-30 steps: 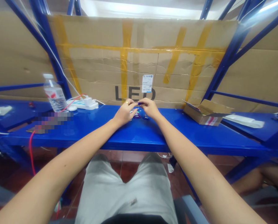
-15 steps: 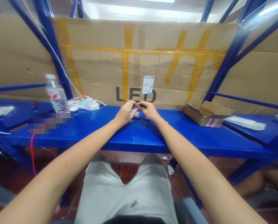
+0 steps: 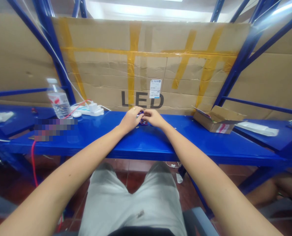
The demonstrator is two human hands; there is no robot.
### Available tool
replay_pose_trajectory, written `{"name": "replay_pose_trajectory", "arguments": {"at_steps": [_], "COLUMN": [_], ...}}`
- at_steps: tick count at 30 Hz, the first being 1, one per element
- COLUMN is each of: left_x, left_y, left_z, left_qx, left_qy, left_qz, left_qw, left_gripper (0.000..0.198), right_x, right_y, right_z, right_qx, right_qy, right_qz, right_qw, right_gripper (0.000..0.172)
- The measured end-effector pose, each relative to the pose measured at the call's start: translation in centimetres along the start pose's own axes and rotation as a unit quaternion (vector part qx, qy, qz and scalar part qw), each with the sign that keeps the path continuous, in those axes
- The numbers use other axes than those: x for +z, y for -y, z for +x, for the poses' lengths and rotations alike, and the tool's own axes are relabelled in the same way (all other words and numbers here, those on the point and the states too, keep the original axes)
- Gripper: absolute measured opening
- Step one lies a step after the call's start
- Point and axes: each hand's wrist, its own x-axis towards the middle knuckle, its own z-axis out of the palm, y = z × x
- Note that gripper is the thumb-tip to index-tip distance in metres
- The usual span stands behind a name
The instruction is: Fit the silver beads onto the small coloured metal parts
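Observation:
Both hands meet at the far side of the blue bench [image 3: 141, 141], close to the cardboard wall. My left hand [image 3: 130, 118], a ring on one finger, has its fingers curled and pinched around a small purple and blue piece [image 3: 142, 122] that I cannot make out clearly. My right hand [image 3: 154, 117] is pinched on the same small piece from the other side. The fingertips of the two hands nearly touch. Most of the small piece is hidden behind the fingers.
A water bottle [image 3: 59, 100] and a white power strip [image 3: 88, 109] with a red cable stand at the back left. An open cardboard box [image 3: 217, 118] lies at the right, a flat white packet [image 3: 256, 128] beyond it. Taped cardboard [image 3: 146, 65] marked LED closes the back.
The hands have drawn closer together and sunk slightly toward the bench. The small blue piece held higher a second ago now sits low between the fingertips.

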Motion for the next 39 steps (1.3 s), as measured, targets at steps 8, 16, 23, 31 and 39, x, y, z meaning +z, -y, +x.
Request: {"name": "replay_pose_trajectory", "arguments": {"at_steps": [8, 16, 23, 31, 39], "left_x": [-0.1, -0.5, -0.9, -0.6, -1.4], "left_y": [0.3, 1.4, 2.0, 2.3, 1.7], "left_z": [0.3, 0.0, -0.5, -0.2, 0.1], "left_qx": [-0.067, -0.104, -0.148, -0.182, -0.186], "left_qy": [0.042, 0.13, 0.323, 0.331, 0.33], "left_qz": [-0.061, -0.035, 0.012, -0.025, -0.031], "left_qw": [0.995, 0.985, 0.935, 0.926, 0.925], "left_gripper": [0.005, 0.017, 0.015, 0.008, 0.004], "right_x": [0.1, -0.6, -0.8, -0.5, -0.8], "right_y": [0.6, 0.1, 0.3, -0.6, -0.4], "right_z": [-0.3, -0.7, -0.8, -0.3, -0.4], "right_qx": [0.069, 0.09, 0.087, 0.033, 0.032], "right_qy": [0.042, 0.11, 0.122, 0.161, 0.146], "right_qz": [0.011, -0.042, -0.047, -0.066, -0.139], "right_qw": [0.997, 0.989, 0.988, 0.984, 0.979], "right_gripper": [0.009, 0.011, 0.011, 0.022, 0.023]}}
